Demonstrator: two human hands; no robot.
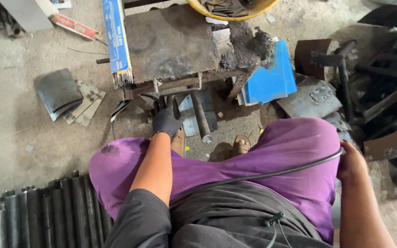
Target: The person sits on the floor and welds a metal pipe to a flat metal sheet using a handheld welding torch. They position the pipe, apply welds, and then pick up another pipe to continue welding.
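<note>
As my gloved left hand (165,118) reached, fingers spread and empty, the pipe (201,117) lay just right, pointing toward me.

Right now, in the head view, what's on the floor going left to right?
Dark curved sheet → blue rod packet → gloved left hand → round bar → blue sheet → grey hinged plate → bare right hand at the black cable.

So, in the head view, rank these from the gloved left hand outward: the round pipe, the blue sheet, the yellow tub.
1. Round pipe, just right of the left hand.
2. Blue sheet, farther right, beside the table.
3. Yellow tub, at the top edge.
</note>
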